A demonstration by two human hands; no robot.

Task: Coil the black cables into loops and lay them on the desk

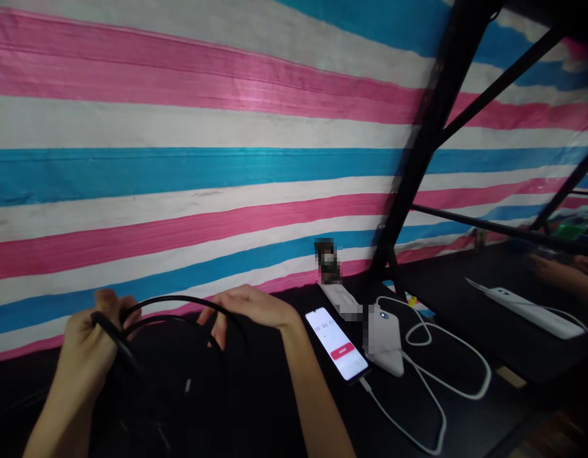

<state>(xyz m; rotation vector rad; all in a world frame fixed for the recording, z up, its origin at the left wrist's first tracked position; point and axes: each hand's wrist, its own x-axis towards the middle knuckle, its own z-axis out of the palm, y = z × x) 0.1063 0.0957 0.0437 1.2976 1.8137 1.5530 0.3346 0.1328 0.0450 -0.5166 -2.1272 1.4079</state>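
Note:
My left hand (91, 343) is closed around a black cable (179, 300) at its left end, with a thicker black plug part sticking down out of the fist. The cable arcs in two loops across to my right hand (249, 308), which curls over the loops with fingers bent around them. Both hands hover just above a dark table (256, 407), close to the striped wall.
A lit phone (338, 343) lies right of my right wrist, next to a white power bank (385, 340) with a looping white cable (447, 375). Black metal frame posts (432, 127) rise behind. A white power strip (527, 310) and another person's hand (568, 273) are at far right.

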